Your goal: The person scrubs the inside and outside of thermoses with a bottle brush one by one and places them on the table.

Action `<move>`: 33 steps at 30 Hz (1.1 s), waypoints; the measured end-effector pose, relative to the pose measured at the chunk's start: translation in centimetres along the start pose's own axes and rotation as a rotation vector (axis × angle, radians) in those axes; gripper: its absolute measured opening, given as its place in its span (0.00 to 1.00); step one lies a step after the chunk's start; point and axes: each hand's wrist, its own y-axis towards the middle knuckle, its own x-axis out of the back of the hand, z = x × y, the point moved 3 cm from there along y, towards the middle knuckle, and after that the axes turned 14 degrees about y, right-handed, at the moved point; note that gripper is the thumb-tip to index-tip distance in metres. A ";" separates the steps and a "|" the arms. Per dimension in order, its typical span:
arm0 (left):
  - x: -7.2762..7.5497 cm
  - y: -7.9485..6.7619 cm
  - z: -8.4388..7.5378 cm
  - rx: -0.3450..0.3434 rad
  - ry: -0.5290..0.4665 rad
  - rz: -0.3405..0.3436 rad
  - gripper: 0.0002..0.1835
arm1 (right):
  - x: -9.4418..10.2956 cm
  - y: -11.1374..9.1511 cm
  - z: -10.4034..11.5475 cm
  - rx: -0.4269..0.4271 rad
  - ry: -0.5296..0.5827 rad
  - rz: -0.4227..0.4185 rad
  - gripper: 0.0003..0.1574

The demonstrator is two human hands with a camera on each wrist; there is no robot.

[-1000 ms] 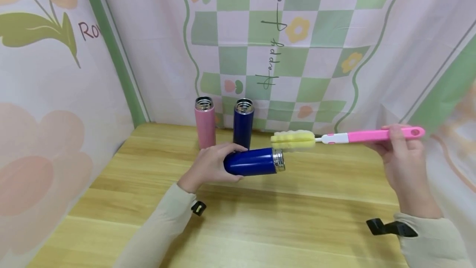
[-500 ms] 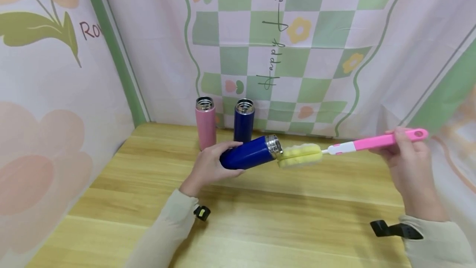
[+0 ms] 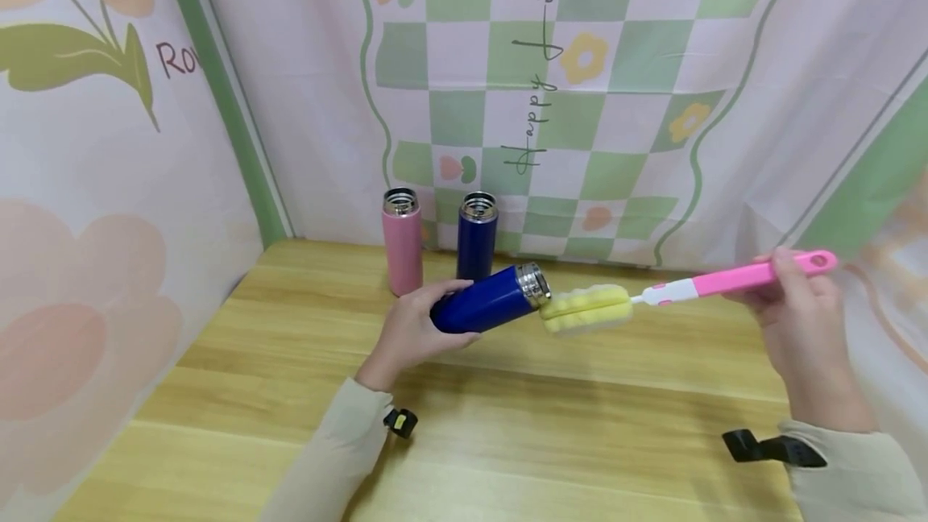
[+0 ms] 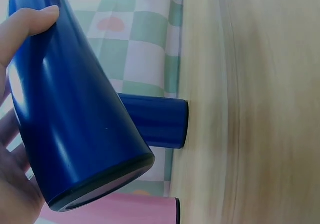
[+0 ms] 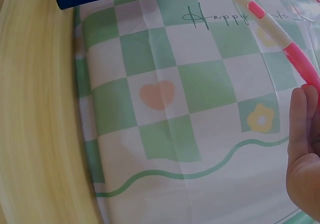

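My left hand [image 3: 415,329] grips a blue thermos bottle [image 3: 482,302] round its base end, tilted so its bare metal mouth points right and slightly up. Its dark bottom shows in the left wrist view, with the thumb along the blue side [image 4: 75,104]. In my right hand [image 3: 801,329] is a bottle brush, held by its pink handle [image 3: 732,276]. The yellow sponge head [image 3: 589,309] is at the bottle's mouth; its tip meets the rim, and I cannot tell whether any of it is inside.
A pink thermos bottle [image 3: 403,252] and a second blue one [image 3: 476,240] stand upright and lidless at the back of the wooden table [image 3: 580,441]. Behind them hangs a checkered curtain [image 3: 507,115].
The held bottle has tilted mouth-up, and the brush head has dropped from above the mouth to its rim, shifting slightly right. The standing bottles have not moved.
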 end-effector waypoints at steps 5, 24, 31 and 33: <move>-0.4 0.1 0.0 0.004 0.020 -0.027 0.37 | -0.3 0.0 0.0 -0.005 0.024 0.002 0.16; -0.4 1.6 -0.7 -0.036 0.120 -0.033 0.37 | -1.6 0.4 -0.1 0.019 0.216 0.008 0.16; -0.3 1.7 -1.2 -0.086 0.182 -0.022 0.38 | -2.6 0.9 -0.5 0.050 0.239 0.016 0.15; -0.3 1.7 -1.4 -0.109 0.186 -0.027 0.38 | -2.8 1.0 -0.6 0.060 0.237 0.035 0.16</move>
